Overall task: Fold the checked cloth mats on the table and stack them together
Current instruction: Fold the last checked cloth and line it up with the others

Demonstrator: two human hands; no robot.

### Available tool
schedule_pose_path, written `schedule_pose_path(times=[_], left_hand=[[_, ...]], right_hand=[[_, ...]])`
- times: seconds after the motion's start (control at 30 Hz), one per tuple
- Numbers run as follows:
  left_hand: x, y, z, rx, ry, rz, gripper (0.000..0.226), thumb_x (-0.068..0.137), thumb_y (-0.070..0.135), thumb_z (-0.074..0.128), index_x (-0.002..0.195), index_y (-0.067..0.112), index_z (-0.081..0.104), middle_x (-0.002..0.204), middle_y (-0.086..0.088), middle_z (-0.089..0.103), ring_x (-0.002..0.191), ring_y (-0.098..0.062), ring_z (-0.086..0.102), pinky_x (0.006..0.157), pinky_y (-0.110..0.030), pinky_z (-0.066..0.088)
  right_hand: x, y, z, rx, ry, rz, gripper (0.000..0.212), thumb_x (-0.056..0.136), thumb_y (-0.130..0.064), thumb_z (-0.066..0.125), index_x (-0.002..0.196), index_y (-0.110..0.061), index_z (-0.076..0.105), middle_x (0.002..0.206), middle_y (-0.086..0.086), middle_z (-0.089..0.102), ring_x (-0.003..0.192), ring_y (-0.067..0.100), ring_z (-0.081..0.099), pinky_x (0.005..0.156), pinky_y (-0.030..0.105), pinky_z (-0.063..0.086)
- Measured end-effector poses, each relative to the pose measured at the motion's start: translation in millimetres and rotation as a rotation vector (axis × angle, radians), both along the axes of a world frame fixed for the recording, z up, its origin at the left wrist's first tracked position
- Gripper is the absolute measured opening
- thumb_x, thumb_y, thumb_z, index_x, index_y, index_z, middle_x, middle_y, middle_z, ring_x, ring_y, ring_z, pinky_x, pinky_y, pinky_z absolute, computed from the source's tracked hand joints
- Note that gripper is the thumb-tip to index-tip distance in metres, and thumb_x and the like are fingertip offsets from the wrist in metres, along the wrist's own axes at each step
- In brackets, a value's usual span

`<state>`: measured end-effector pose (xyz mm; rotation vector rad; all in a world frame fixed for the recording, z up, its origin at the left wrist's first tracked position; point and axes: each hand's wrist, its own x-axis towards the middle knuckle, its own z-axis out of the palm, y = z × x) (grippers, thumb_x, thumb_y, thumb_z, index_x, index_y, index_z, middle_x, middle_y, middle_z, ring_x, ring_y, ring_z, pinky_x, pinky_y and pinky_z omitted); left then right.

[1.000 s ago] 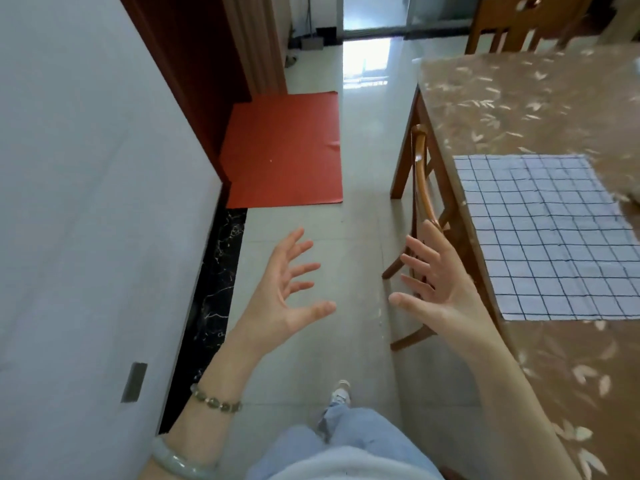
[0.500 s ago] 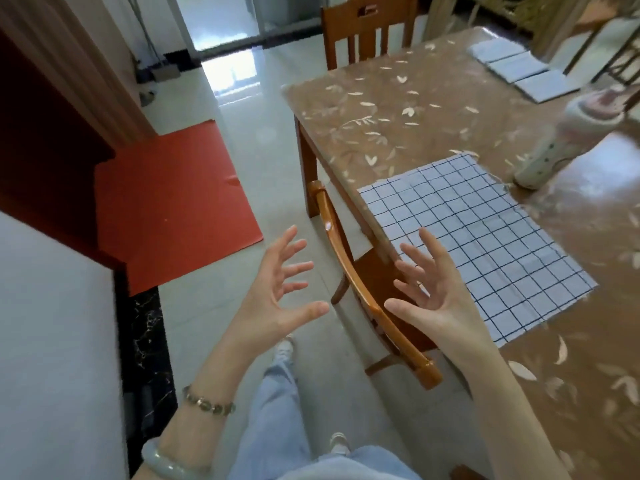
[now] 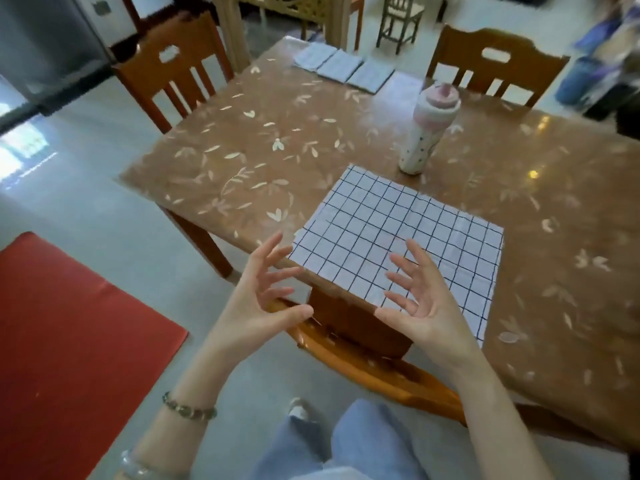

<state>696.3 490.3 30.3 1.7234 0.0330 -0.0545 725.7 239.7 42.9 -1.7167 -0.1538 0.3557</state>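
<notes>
A white cloth mat with a dark checked grid [image 3: 408, 237] lies spread flat at the near edge of the brown leaf-patterned table [image 3: 263, 157]. Three folded checked mats [image 3: 343, 69] lie side by side at the table's far edge. My left hand [image 3: 263, 299] hovers in the air just left of the near mat's corner, fingers spread, holding nothing. My right hand [image 3: 422, 303] is raised over the mat's near edge, palm facing left, fingers spread and empty. Neither hand touches the cloth.
A white and pink bottle [image 3: 427, 129] stands just behind the spread mat. A wooden chair [image 3: 367, 358] is tucked under the table right below my hands. Two more chairs [image 3: 173, 71] [image 3: 491, 64] stand at the far sides. A red floor mat [image 3: 69, 341] lies to the left.
The view has swung right from the wall and floor onto the table. Both hands keep the same spread, empty pose and now sit at the near mat's edge.
</notes>
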Motion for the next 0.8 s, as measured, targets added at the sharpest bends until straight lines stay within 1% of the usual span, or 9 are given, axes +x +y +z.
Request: schedule_pose_path(times=[0.07,0.2,0.27,0.33,0.47,0.5,0.6,0.7,0.8], left_hand=[[17.8,1.0,-0.9,-0.009,-0.003,-0.057,0.100,0.063,0.033,0.082,0.145,0.039,0.026,0.140,0.012,0.046,0.123,-0.016,0.054,0.097,-0.039,0.050],[55.0,-2.6,-3.6,-0.002,-0.024,-0.163,0.101,0.060,0.037,0.083,0.143,0.042,0.027,0.142,0.007,0.044,0.122,-0.016,0.055,0.092,-0.030,0.051],[74.4,-6.4,-5.9,0.000,-0.017,-0.197,0.104,0.058,0.041,0.085,0.144,0.042,0.027,0.143,0.007,0.044,0.123,-0.017,0.054,0.094,-0.032,0.051],[93.1,-13.5,-7.5,0.023,-0.015,-0.231,0.104,0.059,0.040,0.084,0.146,0.041,0.026,0.143,0.009,0.044,0.124,-0.016,0.054,0.097,-0.035,0.050],[130.4,-33.9,-10.1,0.073,-0.015,-0.300,0.105,0.061,0.039,0.082,0.148,0.036,0.024,0.145,0.006,0.042,0.123,-0.013,0.054,0.097,-0.033,0.050],[140.5,-37.9,-10.8,0.089,-0.017,-0.310,0.105,0.061,0.040,0.081,0.148,0.036,0.023,0.145,0.006,0.041,0.123,-0.013,0.054,0.097,-0.032,0.050],[172.9,-44.5,-18.1,0.133,-0.014,-0.332,0.101,0.060,0.042,0.082,0.144,0.046,0.025,0.145,0.010,0.041,0.122,-0.009,0.054,0.095,-0.030,0.049],[211.1,-49.6,-26.6,0.171,0.020,-0.334,0.100,0.064,0.031,0.088,0.142,0.048,0.027,0.144,0.009,0.042,0.120,-0.007,0.055,0.097,-0.032,0.049],[251.2,-53.3,-36.5,0.239,0.043,-0.336,0.097,0.063,0.024,0.082,0.140,0.047,0.028,0.143,0.005,0.043,0.119,-0.008,0.056,0.097,-0.032,0.048]], right_hand=[[2.7,-2.1,0.3,-0.005,0.006,-0.068,0.094,0.068,-0.024,0.077,0.141,-0.052,0.025,0.141,-0.021,0.042,0.127,-0.002,0.045,0.107,0.035,0.041],[10.1,-11.9,-1.6,-0.018,0.021,-0.171,0.094,0.067,-0.026,0.077,0.142,-0.049,0.025,0.143,-0.017,0.042,0.126,-0.001,0.045,0.106,0.035,0.042],[15.6,-19.4,-3.7,-0.017,0.027,-0.211,0.094,0.066,-0.025,0.077,0.142,-0.047,0.026,0.143,-0.015,0.042,0.126,-0.001,0.046,0.106,0.033,0.042],[24.1,-28.8,-5.0,-0.019,0.032,-0.244,0.095,0.064,-0.026,0.077,0.142,-0.046,0.027,0.141,-0.016,0.044,0.125,-0.001,0.046,0.105,0.032,0.042],[48.3,-56.7,-10.3,-0.022,0.046,-0.286,0.095,0.065,-0.026,0.077,0.143,-0.045,0.026,0.141,-0.017,0.043,0.125,-0.002,0.046,0.104,0.028,0.042],[55.4,-64.6,-12.2,-0.020,0.048,-0.294,0.094,0.066,-0.026,0.077,0.143,-0.045,0.026,0.141,-0.017,0.043,0.125,-0.002,0.046,0.104,0.028,0.043],[78.7,-87.2,-19.1,-0.022,0.061,-0.303,0.093,0.065,-0.028,0.078,0.141,-0.047,0.027,0.141,-0.018,0.043,0.125,-0.002,0.046,0.102,0.026,0.043],[106.6,-112.5,-28.0,-0.034,0.077,-0.334,0.091,0.065,-0.028,0.079,0.137,-0.050,0.028,0.139,-0.019,0.043,0.124,-0.002,0.047,0.099,0.022,0.045],[139.2,-139.2,-42.4,-0.031,0.106,-0.376,0.090,0.063,-0.027,0.079,0.136,-0.045,0.029,0.138,-0.011,0.046,0.123,0.003,0.049,0.097,0.025,0.047]])
